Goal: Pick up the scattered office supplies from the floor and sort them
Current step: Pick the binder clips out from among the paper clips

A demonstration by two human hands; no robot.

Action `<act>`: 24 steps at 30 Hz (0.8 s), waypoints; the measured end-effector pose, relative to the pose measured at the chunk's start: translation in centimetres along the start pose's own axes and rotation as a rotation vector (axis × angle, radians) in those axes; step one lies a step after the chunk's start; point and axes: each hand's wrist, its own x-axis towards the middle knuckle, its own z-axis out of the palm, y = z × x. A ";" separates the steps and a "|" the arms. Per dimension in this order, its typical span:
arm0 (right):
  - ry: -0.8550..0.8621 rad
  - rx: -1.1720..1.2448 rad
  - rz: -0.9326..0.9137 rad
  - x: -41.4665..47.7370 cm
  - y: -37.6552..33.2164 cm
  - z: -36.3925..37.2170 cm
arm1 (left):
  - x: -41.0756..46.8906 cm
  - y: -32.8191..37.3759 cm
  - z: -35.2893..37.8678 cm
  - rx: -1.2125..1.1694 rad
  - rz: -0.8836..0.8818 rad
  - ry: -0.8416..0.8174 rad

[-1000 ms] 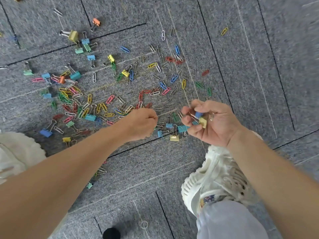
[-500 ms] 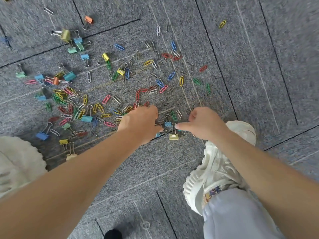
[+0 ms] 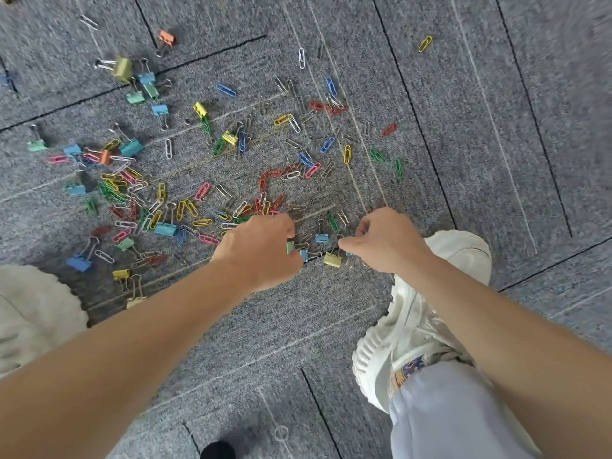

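The grey carpeted floor (image 3: 463, 127) lay strewn across its middle and left with paper clips (image 3: 185, 207) of many colours, with binder clips (image 3: 145, 84) mixed among them. No sorted pile or container was in sight, so I judged the job barely begun, with nearly everything left to gather. The person bent over the near edge of the spread, a white shoe (image 3: 430, 313) just beside the right hand (image 3: 384, 241). The left hand (image 3: 261, 250) had its fingers curled down, tips against a mint-green binder clip (image 3: 290, 247); whether it gripped it I could not tell. The right hand was curled too, thumb and forefinger meeting near a yellow binder clip (image 3: 332, 260). What it held, if anything, was hidden.
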 end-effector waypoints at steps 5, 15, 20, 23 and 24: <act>-0.142 0.482 0.052 -0.1 0.9 -0.6 | 0.4 -0.4 0.1 -0.011 0.002 0.010; -0.241 0.655 0.090 0.0 0.0 -0.5 | 0.1 -0.6 0.6 0.059 0.169 0.062; -0.237 0.753 0.127 -0.1 -0.2 -0.5 | 0.2 -0.3 0.9 0.082 0.162 0.076; -0.211 0.842 0.190 -0.5 -0.9 -0.8 | 0.5 -0.3 0.9 0.066 0.077 0.055; -0.207 0.865 0.193 -0.6 -1.1 -0.9 | 0.6 -0.3 1.0 0.055 0.062 0.055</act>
